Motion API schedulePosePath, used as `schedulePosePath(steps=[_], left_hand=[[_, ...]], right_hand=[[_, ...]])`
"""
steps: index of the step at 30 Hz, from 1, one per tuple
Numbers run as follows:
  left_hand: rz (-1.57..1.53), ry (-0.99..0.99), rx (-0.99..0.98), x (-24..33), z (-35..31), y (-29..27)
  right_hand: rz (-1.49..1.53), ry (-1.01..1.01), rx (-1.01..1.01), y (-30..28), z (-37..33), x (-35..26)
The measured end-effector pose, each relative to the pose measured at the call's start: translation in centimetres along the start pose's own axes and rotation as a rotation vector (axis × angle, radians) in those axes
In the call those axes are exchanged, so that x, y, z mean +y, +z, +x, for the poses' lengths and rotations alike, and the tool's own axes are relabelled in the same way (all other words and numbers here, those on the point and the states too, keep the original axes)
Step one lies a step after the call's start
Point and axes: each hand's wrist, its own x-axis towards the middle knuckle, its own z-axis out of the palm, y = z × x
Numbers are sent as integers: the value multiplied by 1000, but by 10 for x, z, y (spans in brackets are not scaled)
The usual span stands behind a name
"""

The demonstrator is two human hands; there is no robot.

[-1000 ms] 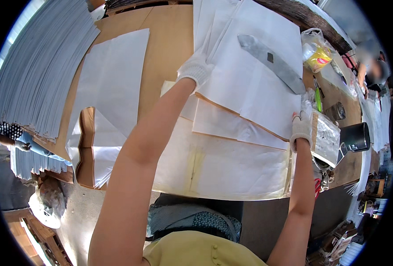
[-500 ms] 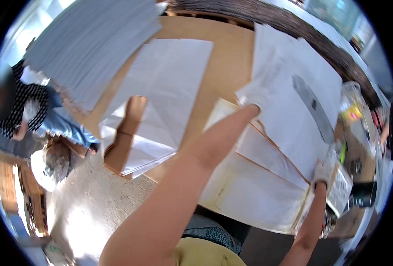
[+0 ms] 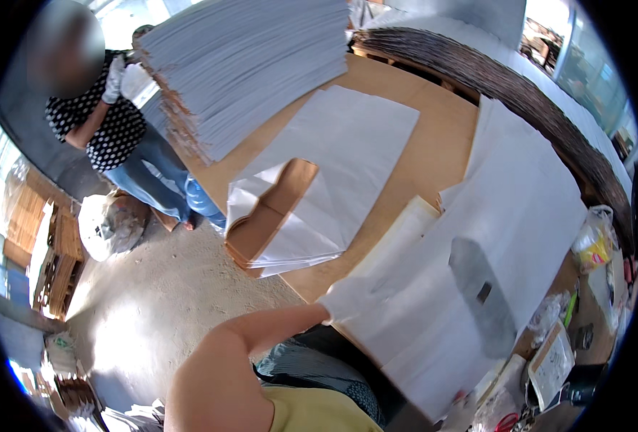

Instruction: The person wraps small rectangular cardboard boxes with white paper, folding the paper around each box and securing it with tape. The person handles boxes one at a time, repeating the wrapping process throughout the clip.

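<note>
My left hand (image 3: 342, 302), in a white glove, is at the near left edge of a large white paper sheet (image 3: 412, 288) and appears closed on it. Glove and paper blend, so single fingers are hard to make out. The sheet slopes across the table's right part, its near end hanging past the front edge. On it shows a long grey patch (image 3: 483, 299) with a small dark rectangle; I cannot tell if it is a plate or a print. I cannot make out my right hand; the sheet covers where it was earlier. A cream-coloured sheet (image 3: 421, 210) shows under the left side.
White paper sacks with a brown fold (image 3: 279, 205) lie mid-table. A tall paper stack (image 3: 254, 68) stands behind them. At the far left is a person (image 3: 113, 122) with a gloved hand. Clear plastic bags (image 3: 549, 317), a clipboard-like board (image 3: 551, 363) and red scissors (image 3: 506, 423) crowd the right.
My left hand has come back toward my body, with the sheet drawn nearer over the table's front. The grey patch moved nearer too. My right arm has left view. The view has shifted left.
</note>
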Motion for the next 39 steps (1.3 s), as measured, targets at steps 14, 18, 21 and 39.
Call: schedulePosePath(steps=[14, 18, 21, 39], left_hand=[[-284, 149, 170, 19, 15, -8], [-292, 34, 98, 24, 30, -11], [-301, 79, 122, 12, 25, -6], [-378, -4, 257, 22, 40, 2]], right_hand=[[-490, -638, 141, 53, 73, -94], [-406, -442, 23, 49, 172, -86], [-186, -408, 33, 44, 187, -66], [79, -56, 244, 45, 54, -9]])
